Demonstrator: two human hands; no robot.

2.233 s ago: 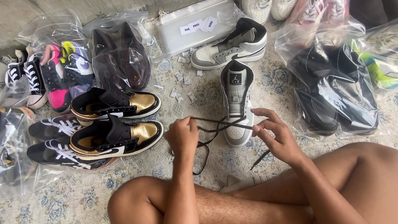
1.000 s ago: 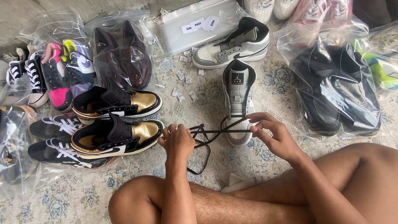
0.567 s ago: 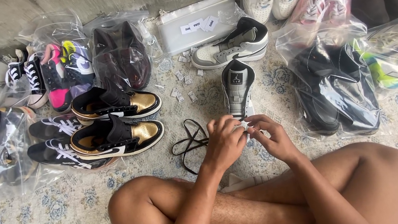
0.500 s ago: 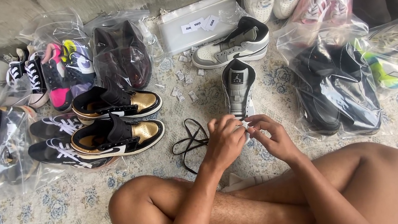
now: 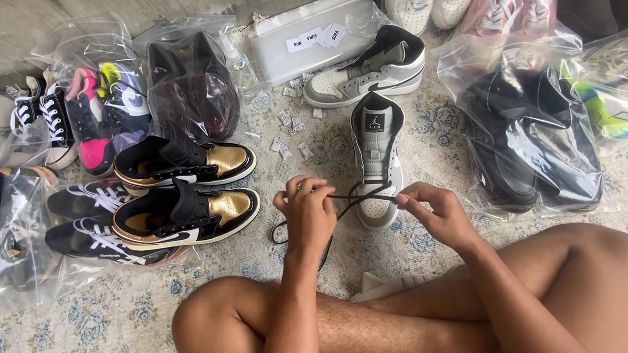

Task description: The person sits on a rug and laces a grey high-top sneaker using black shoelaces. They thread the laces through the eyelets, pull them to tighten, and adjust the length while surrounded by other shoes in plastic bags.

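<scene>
— Lace first: where do we have it?

— We hold the black shoelace (image 5: 355,195) stretched between both hands, just in front of the grey and white high-top (image 5: 376,162) that stands toe toward us. Our left hand (image 5: 307,216) has its fingers curled tight on one end; our right hand (image 5: 434,210) pinches the other end between thumb and forefinger (the slack loops down beside the left wrist).

— And the bags?

— Clear plastic bags ring us: black shoes (image 5: 530,146) to the right, dark maroon shoes (image 5: 191,88) at upper left, a pink and yellow pair (image 5: 104,106) beside them. A flat clear pouch (image 5: 313,41) with small white labels lies beyond the second grey sneaker (image 5: 370,78). Black and gold high-tops (image 5: 186,186) sit unbagged at left.
</scene>
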